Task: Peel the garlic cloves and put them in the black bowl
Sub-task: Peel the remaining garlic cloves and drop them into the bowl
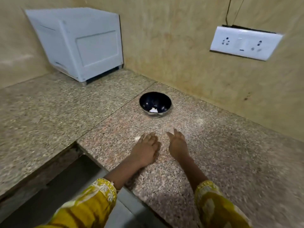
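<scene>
Your left hand (146, 150) and right hand (177, 144) are side by side low on the table (230, 153), fingers loose, gripping nothing. The pale blob at your left fingertips could be a garlic clove (137, 138), too blurry to say. The black bowl (148, 101) sits just beyond, probably for easy drops.

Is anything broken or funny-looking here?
The switch plate on the wall looks loose: a dark gap shows along its top edge, and thin wires run up from it.
</scene>
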